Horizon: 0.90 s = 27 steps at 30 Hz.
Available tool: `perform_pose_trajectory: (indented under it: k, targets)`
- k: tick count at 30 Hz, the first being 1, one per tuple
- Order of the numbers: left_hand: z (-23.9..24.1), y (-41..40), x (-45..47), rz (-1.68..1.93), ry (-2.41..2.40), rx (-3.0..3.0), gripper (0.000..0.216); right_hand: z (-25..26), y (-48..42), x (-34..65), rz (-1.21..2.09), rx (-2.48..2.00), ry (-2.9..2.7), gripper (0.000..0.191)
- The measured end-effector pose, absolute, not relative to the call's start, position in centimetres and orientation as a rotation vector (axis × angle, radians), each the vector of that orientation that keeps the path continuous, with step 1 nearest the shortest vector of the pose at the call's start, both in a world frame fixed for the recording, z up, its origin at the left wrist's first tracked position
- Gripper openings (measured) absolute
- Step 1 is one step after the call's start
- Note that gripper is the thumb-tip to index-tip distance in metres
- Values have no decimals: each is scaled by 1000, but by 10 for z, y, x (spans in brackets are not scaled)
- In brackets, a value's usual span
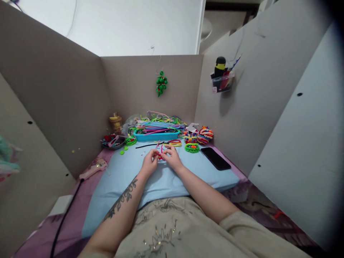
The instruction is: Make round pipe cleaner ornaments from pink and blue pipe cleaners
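Over the middle of the light blue cloth (120,193), both of my hands meet at a small piece of bent pipe cleaners (161,149) in pink and red. My left hand (151,161) pinches it from the left, fingers closed. From the other side, my right hand (172,157) has its thumb and fingers closed on the same piece. Part of the piece is hidden behind my fingers. Just beyond lie a black pipe cleaner (146,146) and red and yellow pipe cleaners (175,143).
A blue tray (157,137) heaped with pipe cleaners stands at the back. Finished fuzzy pieces (191,147) and a phone (215,158) lie right. At left are a dark bowl (118,143) and a pink glue gun (94,169) with a black cord. Grey panels surround the table.
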<state>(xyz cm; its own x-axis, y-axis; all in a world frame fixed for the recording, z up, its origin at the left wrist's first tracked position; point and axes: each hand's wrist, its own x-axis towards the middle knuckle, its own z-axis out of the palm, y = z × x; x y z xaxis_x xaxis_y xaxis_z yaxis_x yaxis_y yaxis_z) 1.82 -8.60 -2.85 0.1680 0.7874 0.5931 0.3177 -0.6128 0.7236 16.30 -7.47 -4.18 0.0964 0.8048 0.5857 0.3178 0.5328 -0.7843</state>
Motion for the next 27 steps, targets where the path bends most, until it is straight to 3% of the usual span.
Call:
perform_pose_trajectory:
  k: [5, 8, 12, 18, 27]
  targets:
    - [-29, -86, 17, 1543, 1160, 2092, 20, -48, -65, 164, 540, -1061, -1471, 16]
    - [-27, -86, 14, 1689, 1309, 2052, 14, -50, -61, 166, 563, -1060, -1385, 19]
    - [-29, -87, 16, 1621, 1282, 2051, 10, -47, -62, 166, 534, -1033, -1363, 20]
    - [-30, -91, 22, 1523, 1138, 2021, 31, -44, -69, 164, 560, -1022, -1402, 17]
    - [-26, -91, 22, 1572, 1047, 1918, 19, -49, -65, 164, 642, -1018, -1426, 18]
